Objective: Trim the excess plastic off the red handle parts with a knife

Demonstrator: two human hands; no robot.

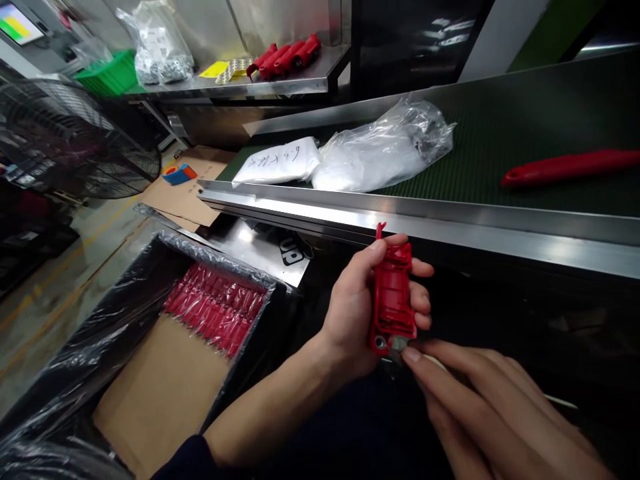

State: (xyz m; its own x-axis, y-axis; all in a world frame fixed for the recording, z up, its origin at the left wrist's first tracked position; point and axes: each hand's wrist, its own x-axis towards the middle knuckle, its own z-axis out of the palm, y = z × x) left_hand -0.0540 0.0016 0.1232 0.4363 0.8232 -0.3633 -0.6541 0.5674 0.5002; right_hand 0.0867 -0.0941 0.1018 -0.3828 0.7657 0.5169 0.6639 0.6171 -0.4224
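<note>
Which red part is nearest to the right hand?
The red part in the left hand; the others lie farther, on the belt, on the shelf and in the box.

The left hand (350, 310) grips a hollow, red plastic casing (393, 293) with its ribbed inside showing, and the right hand (493, 397) has its fingertips at a small grey piece (399, 343) on the casing's lower end. Beyond them, a dark green ribbed conveyor belt (475, 157) carries a white, handwritten-on packet (280, 161), a clear plastic bag (370, 157) and a long red part (570, 168). At left, a black-plastic-lined box (75, 353) holds red, film-wrapped parts (215, 307) beside brown cardboard (165, 393).
</note>
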